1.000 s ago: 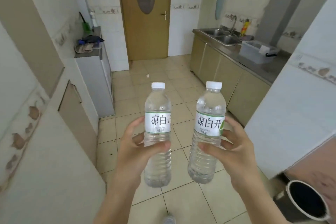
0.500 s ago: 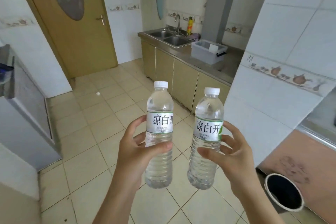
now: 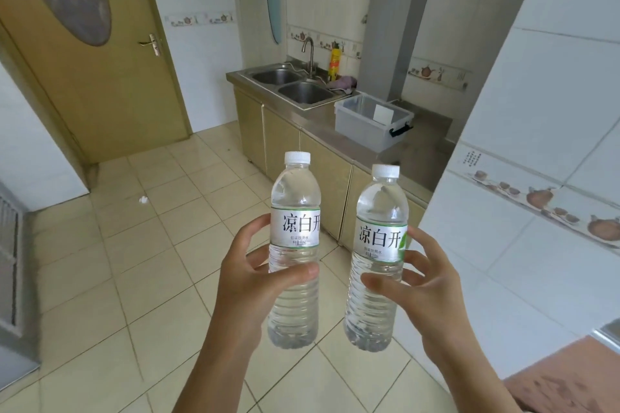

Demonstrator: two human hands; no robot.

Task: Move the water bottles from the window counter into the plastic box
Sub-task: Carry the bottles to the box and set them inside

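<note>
Left hand [image 3: 250, 273] clasped around one upright water bottle [image 3: 294, 245], thumb across the front just under the label. Right hand [image 3: 424, 282] gripping a second capped bottle [image 3: 378, 261], likewise near vertical, just beside the first but apart from it. Beyond both bottles, ahead and to the right: the clear plastic box [image 3: 370, 122], lidless, on the steel counter [image 3: 416, 152] just right of the double sink [image 3: 292, 85], apparently empty save for a pale card. Right hand somewhat nearer the box.
</note>
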